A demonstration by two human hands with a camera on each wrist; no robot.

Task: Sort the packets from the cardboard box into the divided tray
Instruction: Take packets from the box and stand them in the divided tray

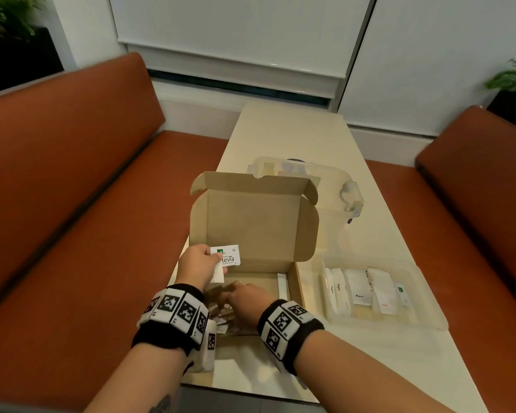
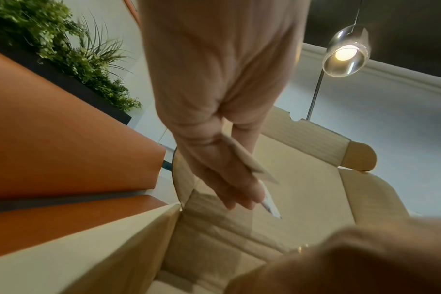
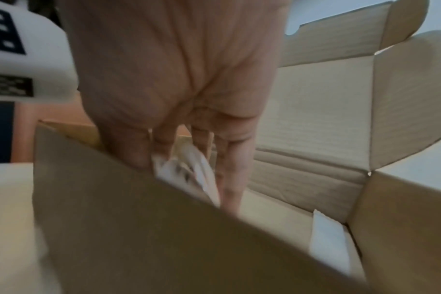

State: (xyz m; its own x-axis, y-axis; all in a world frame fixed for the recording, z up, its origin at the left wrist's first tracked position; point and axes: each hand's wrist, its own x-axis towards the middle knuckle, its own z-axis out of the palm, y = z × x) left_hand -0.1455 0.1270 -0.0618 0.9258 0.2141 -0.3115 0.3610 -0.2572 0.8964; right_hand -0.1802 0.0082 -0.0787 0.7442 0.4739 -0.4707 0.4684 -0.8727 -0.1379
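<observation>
The open cardboard box (image 1: 251, 222) stands on the table with its lid up. My left hand (image 1: 203, 260) hovers over the box's left side and pinches a white stevia packet (image 1: 226, 255), with other packets beneath it, seen edge-on in the left wrist view (image 2: 249, 161). My right hand (image 1: 242, 296) reaches down among the loose packets (image 1: 221, 320) in the front of the box, thumb and fingers closing on a white packet (image 3: 189, 171). The clear divided tray (image 1: 426, 296) sits right of the box and holds several sorted packets (image 1: 359, 289).
One white packet (image 1: 283, 286) lies against the box's right wall. A clear plastic lid (image 1: 334, 180) lies behind the box. Orange benches (image 1: 72, 204) flank the narrow cream table (image 1: 295, 135). A pendant lamp (image 2: 345, 55) hangs overhead.
</observation>
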